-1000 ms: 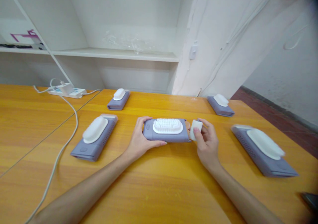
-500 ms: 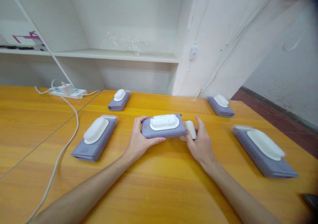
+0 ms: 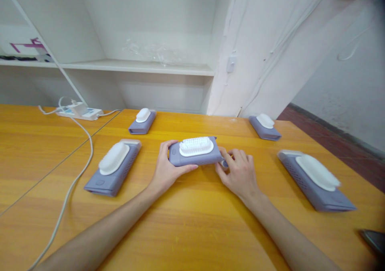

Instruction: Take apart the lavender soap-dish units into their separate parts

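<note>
My left hand (image 3: pixel 165 162) grips the left end of a grey-purple case with a white bristle brush head (image 3: pixel 195 146) on its top face, thumb along the near side. It is held above the table, bristles up. At the case's right end, my right hand (image 3: pixel 239 172) has its fingers closed around a small white cylinder (image 3: pixel 224 163). Only the cylinder's dark bluish end shows between the fingers. Whether it touches the case I cannot tell.
Similar brush cases lie around: at left (image 3: pixel 112 166), back left (image 3: pixel 142 120), back right (image 3: pixel 264 126) and right (image 3: pixel 315 181). A white cable (image 3: pixel 70 191) runs down the left from a power strip (image 3: pixel 80 110). A dark object (image 3: pixel 374 241) sits at the right edge.
My right hand has turned over, back of the hand up, bringing the white cylinder to the case's right end, where fingers mostly cover it. My left hand keeps its hold.
</note>
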The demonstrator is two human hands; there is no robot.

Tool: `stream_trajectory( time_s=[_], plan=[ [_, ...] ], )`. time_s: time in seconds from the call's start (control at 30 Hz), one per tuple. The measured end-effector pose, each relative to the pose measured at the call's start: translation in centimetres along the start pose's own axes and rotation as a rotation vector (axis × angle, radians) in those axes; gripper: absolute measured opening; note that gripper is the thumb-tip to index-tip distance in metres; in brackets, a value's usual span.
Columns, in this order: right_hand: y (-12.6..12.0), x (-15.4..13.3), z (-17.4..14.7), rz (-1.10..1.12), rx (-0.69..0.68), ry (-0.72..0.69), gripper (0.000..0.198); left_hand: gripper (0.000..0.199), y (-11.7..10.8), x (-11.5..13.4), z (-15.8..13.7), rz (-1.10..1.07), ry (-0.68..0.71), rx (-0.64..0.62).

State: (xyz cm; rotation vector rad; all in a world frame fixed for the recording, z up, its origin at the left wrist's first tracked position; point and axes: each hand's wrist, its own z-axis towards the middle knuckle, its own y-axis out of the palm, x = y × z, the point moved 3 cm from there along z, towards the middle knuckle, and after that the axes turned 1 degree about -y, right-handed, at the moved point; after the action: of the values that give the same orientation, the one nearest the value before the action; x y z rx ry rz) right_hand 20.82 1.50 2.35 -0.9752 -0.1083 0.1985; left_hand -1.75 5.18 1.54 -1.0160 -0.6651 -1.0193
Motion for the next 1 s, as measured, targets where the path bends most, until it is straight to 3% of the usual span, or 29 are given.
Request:
stream_trajectory(
  time_s=[0.17,0.5,0.7,0.9,1.0],
  plan=[
    [0.2,0.1,-0.4,0.019,-0.002,-0.047,0.041,0.08,0.0,0.1,-0.1,0.0,-0.014,-0.002],
    [0.4,1.2,-0.8,0.125,0.195,-0.032,0.02,0.08,0.1,-0.1,-0.1,0.006,0.009,0.011],
    [0.5,0.9,-0.7,0.112,0.146,-0.044,0.016,0.079,0.0,0.0,0.0,0.01,0.014,0.009],
    [0.8,0.3,-0.6,0.109,0.067,-0.084,0.04,0.08,0.1,-0.2,0.0,0.004,0.012,0.013],
    [1.2,0.3,-0.5,0.108,0.027,-0.105,0.038,0.08,0.1,-0.2,0.0,0.005,0.005,0.018]
  ],
)
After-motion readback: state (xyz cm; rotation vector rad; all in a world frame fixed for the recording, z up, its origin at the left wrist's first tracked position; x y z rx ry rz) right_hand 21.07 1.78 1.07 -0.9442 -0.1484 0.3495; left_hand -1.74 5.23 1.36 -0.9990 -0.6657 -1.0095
